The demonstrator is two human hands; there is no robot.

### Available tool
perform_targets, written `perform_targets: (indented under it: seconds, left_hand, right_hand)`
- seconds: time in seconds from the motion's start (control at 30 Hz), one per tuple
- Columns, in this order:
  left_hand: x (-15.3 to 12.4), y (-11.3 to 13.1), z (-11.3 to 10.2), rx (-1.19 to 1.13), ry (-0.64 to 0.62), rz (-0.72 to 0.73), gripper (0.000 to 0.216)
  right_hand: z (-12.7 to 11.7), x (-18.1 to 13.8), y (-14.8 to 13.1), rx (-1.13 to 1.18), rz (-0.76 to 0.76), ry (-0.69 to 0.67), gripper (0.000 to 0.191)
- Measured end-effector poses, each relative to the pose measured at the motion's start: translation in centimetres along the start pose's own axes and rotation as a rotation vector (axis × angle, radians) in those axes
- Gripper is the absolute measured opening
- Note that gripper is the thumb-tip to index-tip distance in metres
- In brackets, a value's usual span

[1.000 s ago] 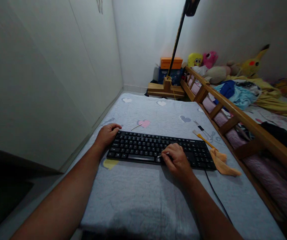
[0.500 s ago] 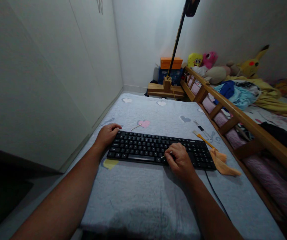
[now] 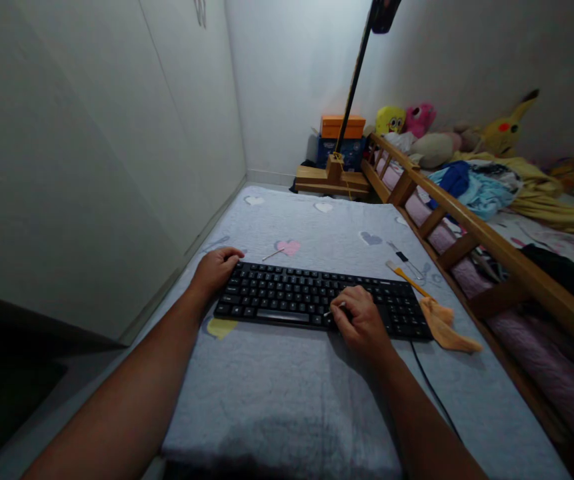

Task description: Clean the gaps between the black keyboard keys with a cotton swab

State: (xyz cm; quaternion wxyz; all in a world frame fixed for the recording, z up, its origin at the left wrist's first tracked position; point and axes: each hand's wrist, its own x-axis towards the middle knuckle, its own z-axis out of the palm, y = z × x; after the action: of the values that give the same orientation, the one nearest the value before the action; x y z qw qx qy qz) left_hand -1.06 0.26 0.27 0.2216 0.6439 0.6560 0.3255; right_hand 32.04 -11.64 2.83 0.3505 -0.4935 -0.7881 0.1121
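A black keyboard (image 3: 281,293) lies across the pale blue heart-patterned cloth. At its upper left corner, my left hand (image 3: 217,270) is closed on the edge. My right hand (image 3: 359,319) pinches a cotton swab (image 3: 329,313) over the keys right of the space bar; the swab's tip is down at the keys, and part of its stick is hidden by the fingers. Behind the keyboard lies a second cotton swab (image 3: 273,254). Off the right end are a brush with a yellow handle (image 3: 409,279), an orange cloth (image 3: 439,325) and a thin wire tool with a black middle (image 3: 402,257).
The keyboard's cable (image 3: 431,385) runs toward the front right. A wooden bed rail (image 3: 467,223) borders the right side, with clothes and plush toys beyond. White cabinet doors (image 3: 117,133) stand on the left. A wooden stand (image 3: 334,175) and stacked boxes are at the back.
The swab tip has shifted very slightly to the right over the keys. My left hand and the keyboard stay where they were.
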Motion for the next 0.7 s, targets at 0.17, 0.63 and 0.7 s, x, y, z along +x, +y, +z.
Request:
perform_targets:
  seconds: [0.17, 0.63, 0.7]
  left_hand:
    - [-0.05, -0.06, -0.02, -0.002, -0.008, 0.002, 0.037]
    - [-0.01, -0.19, 0.02, 0.004, -0.001, 0.014, 0.037]
    - [-0.06, -0.13, -0.02, -0.001, 0.003, 0.015, 0.037]
  right_hand:
    - [0.19, 0.01, -0.04, 0.012, -0.009, -0.003, 0.017]
    - [0.40, 0.06, -0.39, 0.035, -0.010, -0.041, 0.017]
    - [0.27, 0.07, -0.37, 0.031, -0.003, -0.030, 0.017]
